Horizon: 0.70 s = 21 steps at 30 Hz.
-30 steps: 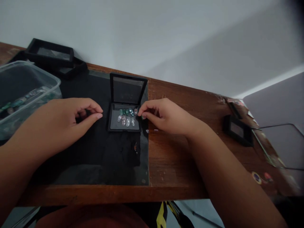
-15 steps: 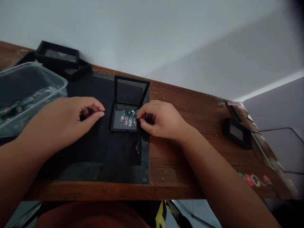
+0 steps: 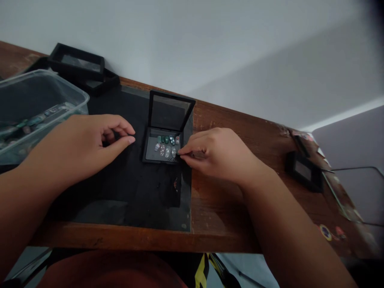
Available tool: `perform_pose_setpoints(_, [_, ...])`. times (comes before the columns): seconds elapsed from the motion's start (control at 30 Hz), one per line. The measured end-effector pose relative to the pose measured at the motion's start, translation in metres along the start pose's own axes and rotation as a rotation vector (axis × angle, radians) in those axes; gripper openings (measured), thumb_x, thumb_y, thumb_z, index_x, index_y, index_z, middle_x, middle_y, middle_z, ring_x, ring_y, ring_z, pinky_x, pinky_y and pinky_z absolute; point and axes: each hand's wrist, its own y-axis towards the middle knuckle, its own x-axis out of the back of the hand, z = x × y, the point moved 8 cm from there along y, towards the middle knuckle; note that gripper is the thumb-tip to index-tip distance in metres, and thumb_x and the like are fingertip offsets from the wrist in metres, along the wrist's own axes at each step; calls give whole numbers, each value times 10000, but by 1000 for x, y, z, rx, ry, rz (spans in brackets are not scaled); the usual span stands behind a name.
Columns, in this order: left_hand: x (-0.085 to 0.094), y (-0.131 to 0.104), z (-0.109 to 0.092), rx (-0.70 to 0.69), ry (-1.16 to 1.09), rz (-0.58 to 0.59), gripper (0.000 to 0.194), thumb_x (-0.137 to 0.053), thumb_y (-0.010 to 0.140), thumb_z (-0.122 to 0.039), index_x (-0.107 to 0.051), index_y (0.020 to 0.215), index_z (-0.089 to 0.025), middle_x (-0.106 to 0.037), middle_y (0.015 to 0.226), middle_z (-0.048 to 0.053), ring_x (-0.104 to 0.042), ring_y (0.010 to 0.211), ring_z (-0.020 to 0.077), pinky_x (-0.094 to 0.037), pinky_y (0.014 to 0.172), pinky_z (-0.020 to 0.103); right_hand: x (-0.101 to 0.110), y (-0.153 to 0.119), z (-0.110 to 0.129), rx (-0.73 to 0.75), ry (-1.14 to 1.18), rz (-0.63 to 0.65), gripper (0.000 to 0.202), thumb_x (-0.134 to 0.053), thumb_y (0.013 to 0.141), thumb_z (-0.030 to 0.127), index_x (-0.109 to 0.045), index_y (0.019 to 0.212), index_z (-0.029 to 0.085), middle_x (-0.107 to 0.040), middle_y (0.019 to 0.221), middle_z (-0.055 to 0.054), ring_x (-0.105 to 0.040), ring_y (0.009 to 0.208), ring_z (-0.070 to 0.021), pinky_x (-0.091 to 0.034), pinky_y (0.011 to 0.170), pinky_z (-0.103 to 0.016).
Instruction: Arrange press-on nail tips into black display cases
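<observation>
A small black case [image 3: 148, 146] stands with its lid [image 3: 171, 112] raised on the dark mat. Inside lie several press-on nails [image 3: 168, 151] in two rows, green ones and a star-patterned one at the back, clear and pinkish ones in front. My right hand [image 3: 216, 156] is at the case's right edge, thumb and forefinger pinched beside the front row; whatever is between the tips is too small to name. To the left of the case my left hand [image 3: 93, 146] hovers over the mat, fingers curled and thumb near the forefinger, with a narrow gap and nothing seen between them.
A clear plastic tub [image 3: 81, 98] holding several nail pieces is at the left. Black framed boxes [image 3: 76, 62] are stacked behind it by the wall. Another black box [image 3: 304, 170] lies at the right, with round stickers [image 3: 325, 232] near the front edge.
My right hand has drawn slightly right and down from the back row, uncovering a pinkish nail at its right end. The view has shifted a little.
</observation>
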Motion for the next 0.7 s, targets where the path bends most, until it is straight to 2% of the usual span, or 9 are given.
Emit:
perform_pose_setpoints(0.17, [-2, 1, 2, 2, 14, 14, 344, -610, 909, -601, -770, 1076, -345, -798, 929, -17, -725, 840, 239, -503, 739, 359, -2, 2, 5, -22, -102, 4, 183, -662, 919, 202, -838, 873, 224, -826, 910, -32, -717, 812, -223, -383, 646, -344])
perform_pose_setpoints(0.37, [-5, 3, 3, -11, -58, 27, 320, -609, 897, -595, -769, 1028, -350, -814, 937, -17, -753, 848, 243, -546, 749, 372, -7, 7, 3, -8, 74, -36, 158, -671, 866, 165, -815, 832, 220, -819, 890, -8, -717, 807, -187, -415, 659, -317])
perform_pose_setpoints(0.47, [-3, 3, 6, -5, -79, 2, 324, -624, 856, -613, -776, 1009, -371, -817, 917, -26, -761, 833, 250, -558, 740, 376, -9, 7, -1, -33, 90, -34, 162, -678, 863, 173, -831, 836, 220, -824, 878, -11, -723, 802, -192, -437, 682, -320])
perform_pose_setpoints(0.7, [5, 2, 7, 44, -99, -24, 324, -646, 894, -577, -784, 1051, -329, -814, 927, -28, -754, 856, 230, -529, 776, 348, -9, 4, -3, 10, 136, 7, 174, -717, 905, 161, -875, 956, 214, -847, 899, -12, -733, 755, -167, -460, 678, -301])
